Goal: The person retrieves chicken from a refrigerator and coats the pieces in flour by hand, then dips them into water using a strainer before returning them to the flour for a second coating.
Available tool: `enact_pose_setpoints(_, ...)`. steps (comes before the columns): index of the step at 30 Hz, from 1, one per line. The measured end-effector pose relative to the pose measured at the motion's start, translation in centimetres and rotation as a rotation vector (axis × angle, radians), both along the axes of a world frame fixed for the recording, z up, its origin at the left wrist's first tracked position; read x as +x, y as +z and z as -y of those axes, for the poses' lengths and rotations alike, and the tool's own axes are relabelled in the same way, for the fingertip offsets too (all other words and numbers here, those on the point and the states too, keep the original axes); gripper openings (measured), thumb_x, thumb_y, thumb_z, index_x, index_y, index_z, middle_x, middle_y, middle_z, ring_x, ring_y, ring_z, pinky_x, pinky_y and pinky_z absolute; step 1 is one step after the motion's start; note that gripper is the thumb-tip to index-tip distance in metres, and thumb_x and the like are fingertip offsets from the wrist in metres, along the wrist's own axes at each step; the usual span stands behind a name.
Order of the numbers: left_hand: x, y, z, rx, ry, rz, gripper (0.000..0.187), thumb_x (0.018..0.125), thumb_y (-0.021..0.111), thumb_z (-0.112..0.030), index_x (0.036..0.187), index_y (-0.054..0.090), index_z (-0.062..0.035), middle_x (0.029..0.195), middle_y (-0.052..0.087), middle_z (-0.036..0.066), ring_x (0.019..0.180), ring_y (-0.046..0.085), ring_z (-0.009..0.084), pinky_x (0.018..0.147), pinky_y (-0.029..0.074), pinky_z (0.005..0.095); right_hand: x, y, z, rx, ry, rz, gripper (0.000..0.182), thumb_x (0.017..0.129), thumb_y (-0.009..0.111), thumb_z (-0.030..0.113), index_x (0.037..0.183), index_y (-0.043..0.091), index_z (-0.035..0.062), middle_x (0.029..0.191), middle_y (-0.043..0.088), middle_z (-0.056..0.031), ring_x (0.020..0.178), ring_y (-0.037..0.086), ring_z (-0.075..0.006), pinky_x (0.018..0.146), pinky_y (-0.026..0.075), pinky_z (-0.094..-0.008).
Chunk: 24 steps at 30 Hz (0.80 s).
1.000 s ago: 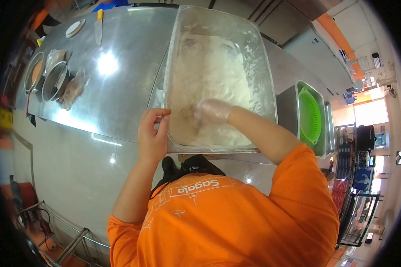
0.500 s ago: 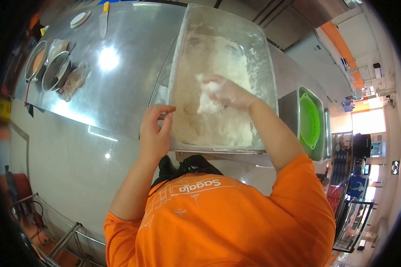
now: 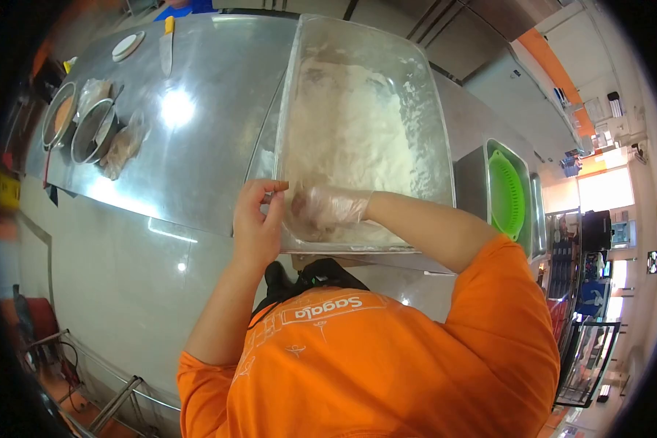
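Note:
A large pale tub [image 3: 443, 153] in front of me holds white flour [image 3: 358, 124], spread in an uneven layer over its bottom. My left hand [image 3: 259, 212] is closed at the tub's left rim, fingers bent over the edge with the thumb below them. Clad in a clear plastic glove, my right hand [image 3: 332, 206] is low in the flour at the tub's near left corner. Its fingers are smeared and partly covered, so what they hold, if anything, is hidden.
On the steel table [image 3: 212, 80] at left lie a yellow-handled knife [image 3: 167, 51], a white lid [image 3: 128, 46], two metal bowls, one a steel bowl [image 3: 93, 131], and a plastic bag [image 3: 125, 146]. A green basket [image 3: 506, 193] sits in a steel container at right.
My right hand has swept from the tub's middle toward its near left corner and dropped lower; the flour it was tossing up is no longer in the air. The left hand stays at the rim.

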State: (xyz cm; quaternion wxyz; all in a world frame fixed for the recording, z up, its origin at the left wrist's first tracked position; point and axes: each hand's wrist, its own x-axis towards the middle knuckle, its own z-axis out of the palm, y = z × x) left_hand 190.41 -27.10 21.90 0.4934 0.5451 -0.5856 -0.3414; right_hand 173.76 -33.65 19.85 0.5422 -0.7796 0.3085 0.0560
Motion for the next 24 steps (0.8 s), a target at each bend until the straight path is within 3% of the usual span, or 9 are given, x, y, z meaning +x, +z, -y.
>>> enact_pose_setpoints(3, -0.1, -0.2, -0.1, -0.018, 0.019, -0.051, 0.011, 0.08, 0.051, -0.003, 0.088, 0.058, -0.0011, 0.087, 0.055, 0.01, 0.075, 0.052, 0.0191, 0.067, 0.042, 0.027, 0.3, 1.1, 0.5, 0.196, -0.584, 0.068, 0.023, 0.072, 0.054, 0.012, 0.091, 0.06, -0.0001, 0.083, 0.06, -0.0178, 0.076, 0.057, -0.0249, 0.07, 0.044, -0.0331)
enact_pose_setpoints(6, -0.1, -0.7, 0.0, -0.03, 0.021, -0.072, 0.011, 0.08, 0.051, -0.003, 0.088, 0.058, -0.0012, 0.087, 0.054, 0.01, 0.074, 0.052, 0.0185, 0.067, 0.042, 0.0265, -0.9, 0.6, 0.7, -0.312, -0.098, -0.057, 0.023, 0.074, 0.055, 0.016, 0.091, 0.061, 0.0017, 0.083, 0.06, -0.0183, 0.076, 0.057, -0.0249, 0.071, 0.044, -0.0323)
enact_pose_setpoints(9, -0.1, -0.7, 0.0, -0.018, 0.009, -0.081, 0.011, 0.08, 0.051, -0.004, 0.088, 0.057, -0.0013, 0.087, 0.054, 0.01, 0.073, 0.052, 0.0181, 0.065, 0.042, 0.0258, -2.1, 3.6, 2.8, -0.358, -0.292, 0.097, 0.023, 0.078, 0.056, 0.021, 0.091, 0.061, 0.003, 0.083, 0.06, -0.0175, 0.075, 0.058, -0.0259, 0.071, 0.045, -0.0315)
enact_pose_setpoints(12, -0.1, -0.6, -0.1, 0.01, 0.012, -0.067, 0.011, 0.08, 0.051, -0.004, 0.089, 0.057, -0.0014, 0.087, 0.054, 0.009, 0.072, 0.052, 0.0178, 0.064, 0.042, 0.0254, -3.5, 4.5, 5.5, -0.397, -0.336, -0.272, 0.028, 0.078, 0.058, 0.029, 0.091, 0.061, 0.0039, 0.082, 0.06, -0.0159, 0.076, 0.058, -0.0254, 0.071, 0.045, -0.0314)
enact_pose_setpoints(15, 0.0, -0.3, 0.1, 0.013, 0.002, -0.027, 0.011, 0.08, 0.051, -0.004, 0.089, 0.057, -0.0015, 0.086, 0.054, 0.009, 0.072, 0.051, 0.0176, 0.062, 0.042, 0.0255, -5.5, 3.3, 6.8, -0.241, -0.56, -0.287, 0.024, 0.074, 0.059, 0.021, 0.086, 0.056, 0.001, 0.076, 0.058, -0.01, 0.069, 0.056, -0.0167, 0.064, 0.044, -0.0288)
enact_pose_setpoints(18, -0.1, -0.1, 0.0, 0.022, 0.007, -0.056, 0.011, 0.08, 0.05, -0.004, 0.089, 0.057, -0.0015, 0.087, 0.054, 0.009, 0.073, 0.052, 0.0178, 0.062, 0.042, 0.0256, -5.9, 2.2, 7.6, -0.451, -0.302, -0.472, 0.024, 0.071, 0.061, 0.02, 0.086, 0.057, 0.0013, 0.07, 0.057, -0.0092, 0.068, 0.055, -0.0168, 0.062, 0.044, -0.0278)
enact_pose_setpoints(21, 0.0, -0.5, 0.1, -0.015, -0.007, -0.068, 0.011, 0.08, 0.05, -0.004, 0.089, 0.058, -0.0014, 0.087, 0.054, 0.009, 0.073, 0.052, 0.0179, 0.062, 0.042, 0.0254, -6.0, 3.2, 7.9, -0.215, -0.506, -0.356, 0.023, 0.069, 0.059, 0.018, 0.085, 0.058, 0.0016, 0.072, 0.059, -0.0095, 0.067, 0.056, -0.0189, 0.062, 0.045, -0.029)
enact_pose_setpoints(24, 0.0, -0.8, 0.2, -0.023, -0.015, -0.07, 0.011, 0.08, 0.05, -0.003, 0.088, 0.058, -0.0012, 0.088, 0.054, 0.009, 0.073, 0.052, 0.0179, 0.063, 0.042, 0.0253, -5.9, 1.4, 7.9, -0.67, -0.264, -0.485, 0.023, 0.068, 0.058, 0.018, 0.084, 0.059, 0.0013, 0.078, 0.06, -0.0104, 0.071, 0.056, -0.0207, 0.065, 0.045, -0.0303)
